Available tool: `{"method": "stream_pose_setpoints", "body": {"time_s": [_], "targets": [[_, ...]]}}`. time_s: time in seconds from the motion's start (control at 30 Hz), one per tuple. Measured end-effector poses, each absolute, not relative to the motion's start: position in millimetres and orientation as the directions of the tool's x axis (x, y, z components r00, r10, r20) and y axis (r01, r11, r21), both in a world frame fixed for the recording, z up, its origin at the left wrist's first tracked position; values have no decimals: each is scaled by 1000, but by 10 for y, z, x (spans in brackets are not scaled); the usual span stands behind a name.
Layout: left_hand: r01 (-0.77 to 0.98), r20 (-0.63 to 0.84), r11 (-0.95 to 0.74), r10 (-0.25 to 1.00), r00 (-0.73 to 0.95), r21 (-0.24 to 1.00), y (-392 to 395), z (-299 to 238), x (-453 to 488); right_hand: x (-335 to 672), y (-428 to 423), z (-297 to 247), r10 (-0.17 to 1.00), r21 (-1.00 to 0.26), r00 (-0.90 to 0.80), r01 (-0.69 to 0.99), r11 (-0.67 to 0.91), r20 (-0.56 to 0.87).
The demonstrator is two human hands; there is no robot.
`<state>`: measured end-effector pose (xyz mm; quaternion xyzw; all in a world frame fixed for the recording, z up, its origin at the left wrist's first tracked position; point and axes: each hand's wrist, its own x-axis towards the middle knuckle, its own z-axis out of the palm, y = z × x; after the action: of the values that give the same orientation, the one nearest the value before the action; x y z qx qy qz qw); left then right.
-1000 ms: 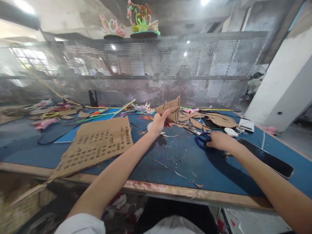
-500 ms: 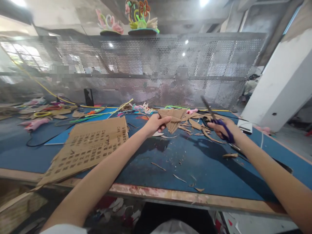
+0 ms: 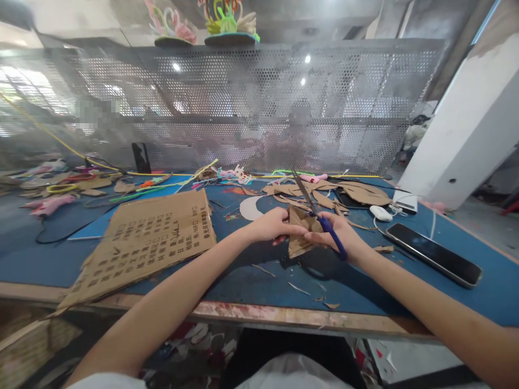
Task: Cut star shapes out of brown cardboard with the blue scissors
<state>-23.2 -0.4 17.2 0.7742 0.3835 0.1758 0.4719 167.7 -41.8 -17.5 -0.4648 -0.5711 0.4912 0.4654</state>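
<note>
My left hand [image 3: 279, 226] is closed on a small creased piece of brown cardboard [image 3: 299, 246], held above the blue tabletop. From the right, my right hand [image 3: 338, 232] meets it, fingers at the cardboard. That hand also grips a pair of scissors [image 3: 333, 235] with blue-purple handles, the dark blades pointing up and away to the left. Part of the cardboard is hidden by my fingers. Behind the hands lies a white crescent shape [image 3: 250, 208]. Cut cardboard strips [image 3: 322, 200] are strewn just beyond the scissors.
A large printed cardboard sheet [image 3: 154, 232] lies to the left. At right are a phone [image 3: 433, 254], a white mouse [image 3: 381, 213] and a stack of cardboard pieces [image 3: 365, 193]. A perforated metal screen [image 3: 243, 108] stands behind the table. Scraps dot the front.
My right hand has moved left with the scissors to the cardboard. My left hand has come nearer and slightly right, uncovering the white crescent; the phone and mouse now show too.
</note>
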Motion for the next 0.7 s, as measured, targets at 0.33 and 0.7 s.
{"method": "stream_pose_setpoints", "body": {"time_s": [0.33, 0.7], "targets": [[15, 37, -54, 838, 544, 998, 58, 89, -136, 1697, -352, -174, 991, -959, 21, -251, 133, 132], [101, 200, -291, 832, 518, 951, -10, 6, -62, 1641, -446, -202, 988, -965, -99, -247, 88, 115]]}}
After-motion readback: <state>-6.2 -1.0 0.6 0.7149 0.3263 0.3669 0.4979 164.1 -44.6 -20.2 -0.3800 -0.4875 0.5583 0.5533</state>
